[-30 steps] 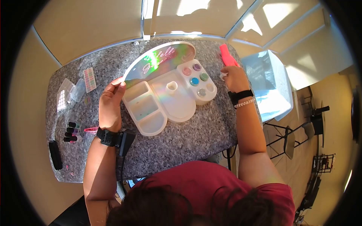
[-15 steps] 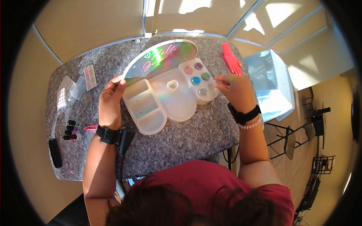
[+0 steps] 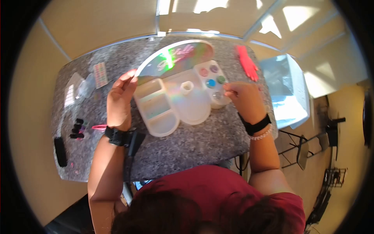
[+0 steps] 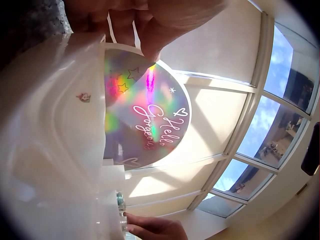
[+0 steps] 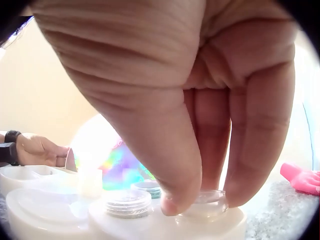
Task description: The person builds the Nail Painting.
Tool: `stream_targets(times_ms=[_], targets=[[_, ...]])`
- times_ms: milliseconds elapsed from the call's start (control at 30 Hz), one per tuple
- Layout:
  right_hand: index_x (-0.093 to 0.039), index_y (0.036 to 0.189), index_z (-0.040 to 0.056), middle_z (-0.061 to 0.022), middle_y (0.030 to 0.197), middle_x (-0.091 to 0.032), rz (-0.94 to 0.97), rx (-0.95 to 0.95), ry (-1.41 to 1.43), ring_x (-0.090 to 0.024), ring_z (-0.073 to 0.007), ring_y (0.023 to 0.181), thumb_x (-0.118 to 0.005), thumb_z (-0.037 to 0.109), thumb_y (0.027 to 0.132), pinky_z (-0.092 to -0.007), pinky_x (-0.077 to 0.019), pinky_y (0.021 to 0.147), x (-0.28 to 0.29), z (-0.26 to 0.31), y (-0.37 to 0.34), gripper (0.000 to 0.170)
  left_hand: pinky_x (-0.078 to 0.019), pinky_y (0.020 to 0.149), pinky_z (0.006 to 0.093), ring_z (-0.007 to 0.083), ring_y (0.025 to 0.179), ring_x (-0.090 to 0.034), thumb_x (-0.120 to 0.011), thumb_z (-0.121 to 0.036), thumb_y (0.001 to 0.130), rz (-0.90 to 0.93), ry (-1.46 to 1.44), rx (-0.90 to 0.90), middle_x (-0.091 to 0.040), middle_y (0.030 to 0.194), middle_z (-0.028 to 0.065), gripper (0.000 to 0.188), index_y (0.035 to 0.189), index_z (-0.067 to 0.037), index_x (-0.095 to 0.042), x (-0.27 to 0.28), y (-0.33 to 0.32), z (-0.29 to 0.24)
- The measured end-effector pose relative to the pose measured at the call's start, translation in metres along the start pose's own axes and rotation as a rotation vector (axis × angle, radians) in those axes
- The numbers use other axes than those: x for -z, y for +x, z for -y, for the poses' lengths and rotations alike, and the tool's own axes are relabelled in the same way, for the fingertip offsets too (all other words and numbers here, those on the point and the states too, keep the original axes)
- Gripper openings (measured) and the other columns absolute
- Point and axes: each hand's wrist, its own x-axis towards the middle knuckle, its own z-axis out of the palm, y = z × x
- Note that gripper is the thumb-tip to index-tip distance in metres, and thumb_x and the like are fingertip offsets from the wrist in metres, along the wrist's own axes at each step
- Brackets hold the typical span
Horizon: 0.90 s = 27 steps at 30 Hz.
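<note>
Pinched in the right hand [image 3: 246, 98], a small clear jar [image 5: 206, 204] is at one end of the white tray [image 3: 194, 111] — likely light, stiff and slick, best held by opposite sides; the left hand [image 3: 121, 102] pinches the shiny panel [image 4: 131, 100].

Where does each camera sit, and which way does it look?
Head: on the head, facing forward and down at the white tray; left hand, right hand and red shirt show.
Left wrist: on that wrist, facing across the white tray to the shiny panel; left hand close, right hand farther off.
Right wrist: on that wrist, facing the clear pot; right hand close, left hand far behind.
Both wrist views share the shiny panel.
</note>
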Motion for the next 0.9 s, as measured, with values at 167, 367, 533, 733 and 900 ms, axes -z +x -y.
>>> stream_targets(times_ms=[167, 367, 533, 733, 900], targets=[[-0.082, 0.105, 0.0012, -0.0167, 0.104, -0.083, 0.02, -0.047, 0.045, -0.08, -0.0333, 0.092, -0.087, 0.009, 0.089, -0.041, -0.0622, 0.083, -0.003, -0.003, -0.001, 0.018, -0.0461, 0.123, 0.0393, 0.0221, 0.138, -0.066, -0.069, -0.02, 0.113, -0.058, -0.208, -0.232, -0.072, 0.146, 0.0147, 0.036, 0.144, -0.001, -0.068, 0.001, -0.03, -0.092], [-0.083, 0.118, 0.0021, -0.0141, 0.107, -0.084, 0.204, -0.051, -0.025, -0.08, -0.0212, 0.091, -0.088, 0.009, 0.091, -0.0341, -0.0622, 0.08, 0.012, 0.019, 0.005, 0.029, -0.0552, 0.113, 0.0398, 0.0243, 0.121, -0.075, -0.064, -0.013, 0.115, -0.302, 0.214, -0.659, -0.078, 0.13, 0.0194, 0.027, 0.134, 0.005, -0.072, 0.058, -0.089, -0.17], [-0.077, 0.129, -0.0011, -0.0037, 0.111, -0.078, -0.135, -0.26, 0.744, -0.072, -0.0126, 0.098, -0.075, 0.015, 0.108, -0.0311, -0.0592, 0.085, 0.01, -0.016, 0.017, 0.027, -0.0592, 0.098, 0.0328, 0.0149, 0.108, -0.077, -0.084, -0.018, 0.102, -0.584, 1.188, -0.387, -0.083, 0.111, 0.0075, 0.024, 0.12, -0.002, -0.083, 0.121, -0.117, -0.164], [-0.075, 0.128, 0.0008, -0.0038, 0.108, -0.074, -0.409, -0.327, 1.176, -0.069, -0.0126, 0.096, -0.067, 0.019, 0.114, -0.0302, -0.0571, 0.088, -0.012, -0.046, 0.028, 0.024, -0.06, 0.094, 0.0311, 0.0152, 0.103, -0.079, -0.086, -0.018, 0.099, -0.562, 0.934, -0.057, -0.084, 0.111, 0.0068, 0.028, 0.123, -0.004, -0.083, 0.182, -0.131, -0.117], [-0.072, 0.132, 0.0004, -0.0023, 0.104, -0.07, -0.404, -0.332, 1.183, -0.066, -0.0132, 0.094, -0.067, 0.021, 0.114, -0.0308, -0.0544, 0.089, -0.026, -0.048, 0.018, 0.028, -0.0602, 0.093, 0.0306, 0.0155, 0.101, -0.079, -0.086, -0.014, 0.098, -0.506, 1.008, -0.021, -0.084, 0.11, 0.0076, 0.029, 0.124, -0.002, -0.082, 0.191, -0.129, -0.097]])
